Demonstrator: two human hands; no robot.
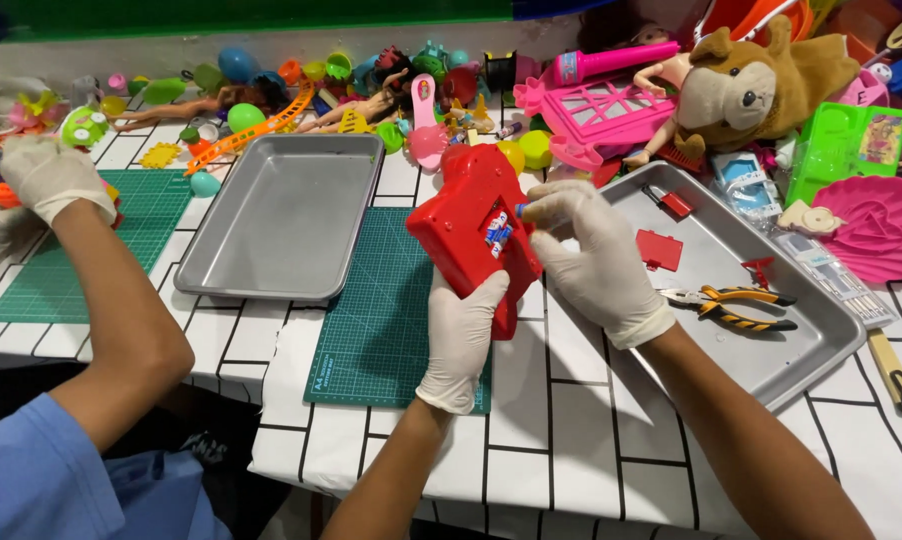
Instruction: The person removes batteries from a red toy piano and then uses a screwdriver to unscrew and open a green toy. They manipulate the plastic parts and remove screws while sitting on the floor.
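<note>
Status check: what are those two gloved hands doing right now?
Left hand grips red plastic toy gun from below. Right hand pinches its side. Nothing blocking; co-worker's gloved hand far left.

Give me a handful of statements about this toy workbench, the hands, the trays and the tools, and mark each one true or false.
1. The left hand grips the red plastic toy from below. True.
2. The right hand is bare. False: it wears a white glove, and its fingers touch the toy's side.
3. The empty metal tray lies to the left of the red toy. True.
4. The pliers lie on the green cutting mat. False: they lie in the right-hand metal tray, among small red parts.
5. The plush dog sits in the empty tray. False: it lies among the toys at the back of the table.
</note>
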